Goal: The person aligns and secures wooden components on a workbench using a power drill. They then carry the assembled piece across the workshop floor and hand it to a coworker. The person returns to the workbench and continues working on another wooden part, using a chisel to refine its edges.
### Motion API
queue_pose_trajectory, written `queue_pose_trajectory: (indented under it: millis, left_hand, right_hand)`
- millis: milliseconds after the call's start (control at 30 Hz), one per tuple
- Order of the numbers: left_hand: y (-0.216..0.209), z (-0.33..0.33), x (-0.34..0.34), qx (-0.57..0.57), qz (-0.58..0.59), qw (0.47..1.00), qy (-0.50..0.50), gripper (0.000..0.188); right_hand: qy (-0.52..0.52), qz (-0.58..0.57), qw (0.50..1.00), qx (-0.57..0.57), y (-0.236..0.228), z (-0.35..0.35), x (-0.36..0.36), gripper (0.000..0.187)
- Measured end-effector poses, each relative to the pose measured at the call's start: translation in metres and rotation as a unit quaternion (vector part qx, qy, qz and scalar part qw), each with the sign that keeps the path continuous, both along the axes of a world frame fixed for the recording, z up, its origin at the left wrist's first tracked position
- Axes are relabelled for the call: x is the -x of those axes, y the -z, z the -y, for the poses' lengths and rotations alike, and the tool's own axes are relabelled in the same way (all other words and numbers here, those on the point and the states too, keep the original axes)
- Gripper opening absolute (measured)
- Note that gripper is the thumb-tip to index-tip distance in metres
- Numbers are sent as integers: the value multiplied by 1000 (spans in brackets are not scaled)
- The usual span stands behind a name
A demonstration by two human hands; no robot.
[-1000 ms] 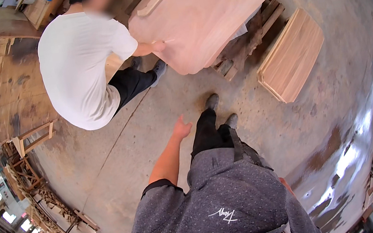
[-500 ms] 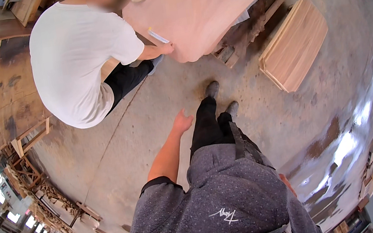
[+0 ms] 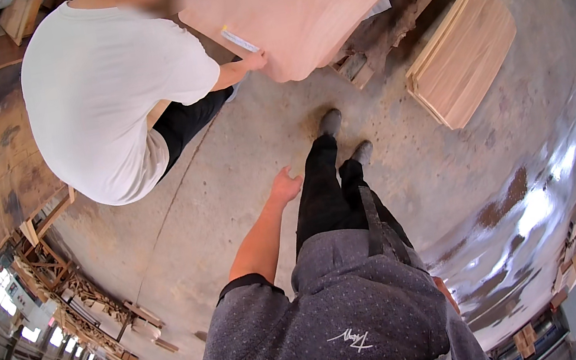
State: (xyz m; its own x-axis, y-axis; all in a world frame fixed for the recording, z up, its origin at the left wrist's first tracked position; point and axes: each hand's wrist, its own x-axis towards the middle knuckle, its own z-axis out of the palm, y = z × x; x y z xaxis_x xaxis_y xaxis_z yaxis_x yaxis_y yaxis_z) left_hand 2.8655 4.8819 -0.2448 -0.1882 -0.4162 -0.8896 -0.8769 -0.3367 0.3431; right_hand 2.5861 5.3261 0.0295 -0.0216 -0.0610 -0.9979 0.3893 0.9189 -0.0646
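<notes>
My left hand (image 3: 286, 185) hangs out in front of my left thigh, over the concrete floor. Its fingers are loosely bent, with a gap between them, and nothing is in it. On my right side only a strip of skin (image 3: 446, 293) shows past my grey shirt; the right hand's fingers are hidden. Ahead, a co-worker in a white shirt (image 3: 116, 94) bends over a large pale reddish wooden panel (image 3: 321, 5). The co-worker's hand (image 3: 255, 60) is at the panel's near left edge, by a white strip with a yellow end (image 3: 239, 39).
Under the panel lies rough dark timber (image 3: 386, 40). A stack of wooden boards (image 3: 465, 54) rests on the floor at the right. A stained wooden table (image 3: 1, 154) stands on the left, with wood offcuts (image 3: 91, 317) below it. Shiny patches (image 3: 534, 209) mark the right floor.
The panel and board stack sit slightly higher and further right in view; the co-worker appears larger and further left. My left hand stays empty beside my thigh.
</notes>
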Motion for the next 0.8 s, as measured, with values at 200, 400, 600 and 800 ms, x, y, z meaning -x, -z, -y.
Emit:
queue_pose_trajectory:
  millis: [200,400,600,800]
  left_hand:
    - [25,-5,-8,25,2,999,23,68]
    - [2,4,4,-17,-10,1000,-20,69]
    - [0,7,5,-7,-1,1000,-13,70]
    - [39,4,-6,32,-6,999,5,72]
  right_hand:
    - [48,24,998,-23,-19,37,0,27]
    - [47,33,998,-19,-17,36,2,29]
    - [18,30,999,-37,-21,43,3,29]
    - [-79,-5,997,5,-17,29,6,26]
